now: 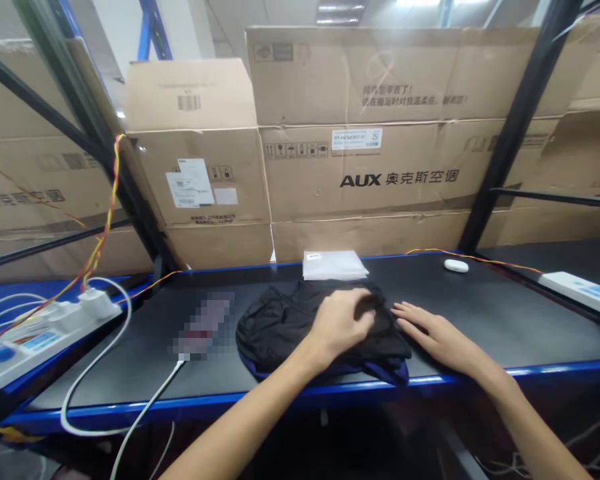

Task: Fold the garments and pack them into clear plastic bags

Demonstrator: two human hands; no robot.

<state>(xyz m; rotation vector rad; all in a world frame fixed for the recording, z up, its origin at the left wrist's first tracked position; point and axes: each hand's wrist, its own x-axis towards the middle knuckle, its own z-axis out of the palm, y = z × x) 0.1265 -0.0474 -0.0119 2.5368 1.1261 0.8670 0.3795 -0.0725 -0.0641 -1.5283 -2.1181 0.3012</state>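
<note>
Black, flat table top (520, 320) with a shiny blue edge (437, 381) is backed by big brown cardboard boxes (305, 190). Left-hand fingers are curled, with a gap beside the thumb; whether cloth is pinched cannot be made out. Under that left hand (340, 323), a crumpled, soft black cloth heap (273, 323), dark blue beneath, is laid at the table's front middle. By its right side, the right hand (435, 337) is rested, fingers nearly straight, nothing held. Behind it, a flat white packet (335, 265) is placed. If the heap were pulled forward, its low corner could be dragged over the edge; if pushed back, the packet could be shoved.
</note>
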